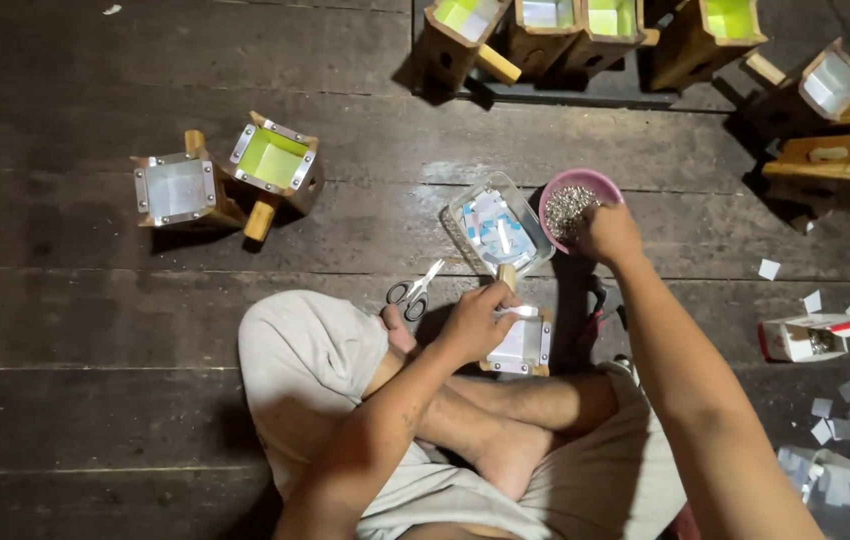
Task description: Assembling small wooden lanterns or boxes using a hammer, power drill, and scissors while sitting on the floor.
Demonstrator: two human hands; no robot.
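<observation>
I sit cross-legged on a dark wooden floor. My left hand rests on a small wooden box with a pale panel and metal edge strips, holding it against my leg. My right hand reaches into a pink bowl filled with small silvery bits; its fingertips are hidden inside, so I cannot tell whether they hold any. Beside the bowl stands a clear plastic tub of white and blue slips.
Scissors lie left of my knee. Two finished boxes stand at the left, several more along the top and right. An open cardboard carton, scattered white slips and another clear tub lie at the right.
</observation>
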